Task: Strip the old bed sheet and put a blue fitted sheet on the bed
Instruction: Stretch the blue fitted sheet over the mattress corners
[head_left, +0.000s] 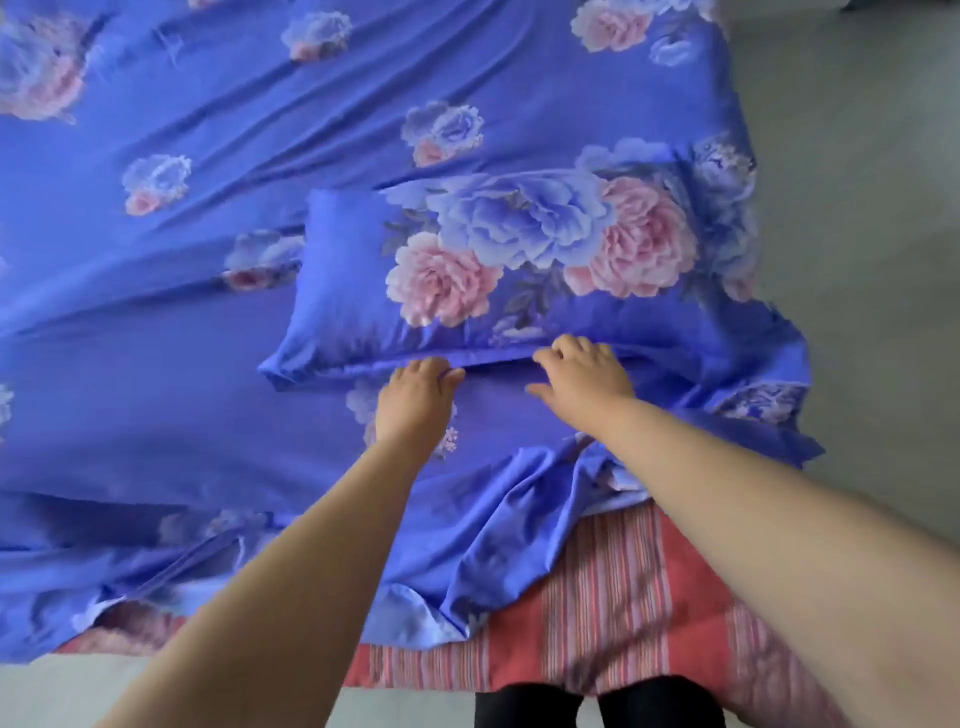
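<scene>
A blue sheet (218, 322) printed with pink and pale-blue flowers lies loosely over the bed, wrinkled and bunched along the near edge. On it rests a pillow (467, 275) in a matching floral case. My left hand (415, 400) touches the pillow's near edge, its fingertips curled against the seam. My right hand (584, 374) is at the same edge further right, fingers bent onto the fabric. Whether either hand grips the pillow edge is unclear. The near bed corner is uncovered, showing a red and pink striped mattress cover (613, 603).
Pale grey floor (857, 182) runs along the right side of the bed and in front of it at the bottom left. My dark-clad legs (597, 701) stand against the near bed edge. The sheet hangs over the near edge at the left.
</scene>
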